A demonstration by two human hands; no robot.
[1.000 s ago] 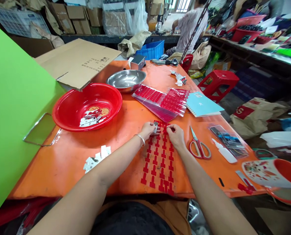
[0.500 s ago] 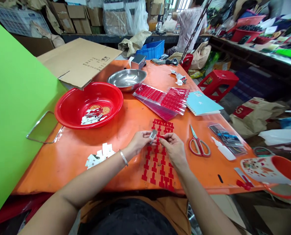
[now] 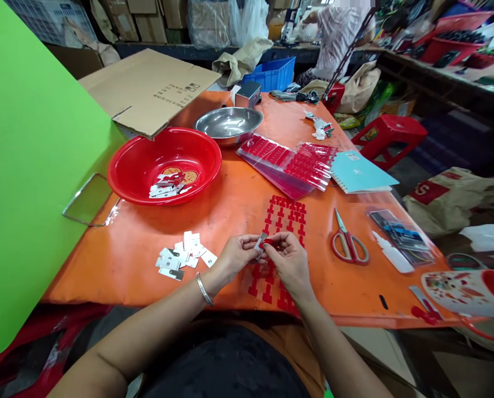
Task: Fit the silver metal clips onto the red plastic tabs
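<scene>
Over the counter (image 3: 238, 188), the left hand (image 3: 235, 255) grips a plate (image 3: 260, 246) and the right hand (image 3: 291, 261) pinches a red bit (image 3: 268, 242) against it, seemingly mid-join; loose plates (image 3: 166, 258) and red pieces (image 3: 290, 214) remain, the basin (image 3: 126, 177) holding perhaps-finished ones (image 3: 162, 191).

Scissors (image 3: 349, 243) with red and white handles lie on the orange tabletop (image 3: 118, 260). A white squeeze bottle (image 3: 396, 257) is near a white mug (image 3: 454, 290) that is orange inside. Farther back are a light blue spiral notebook (image 3: 363, 172) and a shiny metal bowl (image 3: 230, 124). Behind the tabletop is a blue bin (image 3: 274, 74). A red stool (image 3: 396, 130) stands to the right. A person (image 3: 338, 41) wears a light shirt.
</scene>
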